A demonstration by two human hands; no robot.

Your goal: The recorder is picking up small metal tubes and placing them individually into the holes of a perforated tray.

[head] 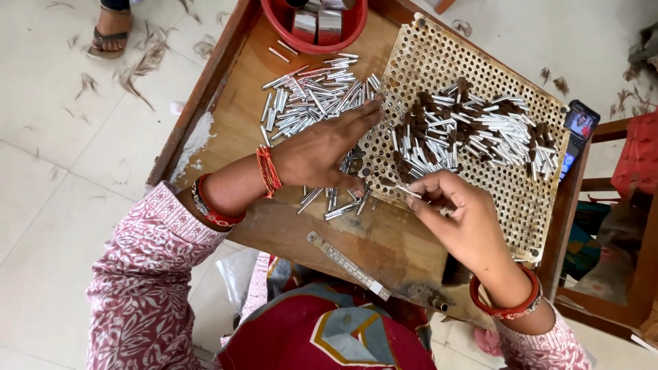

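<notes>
- the right hand pinches one thin silver tube between thumb and fingertips, just over the near edge of the plate with holes.
- the tube lies nearly flat, its long way running left to right, its free end pointing toward the left hand.
- the left hand lies flat, fingers spread, pressing on the loose tubes on the wooden tray, holding none.

Bright even daylight, soft short shadows, sharp focus, slight wide-angle edge distortion
</notes>
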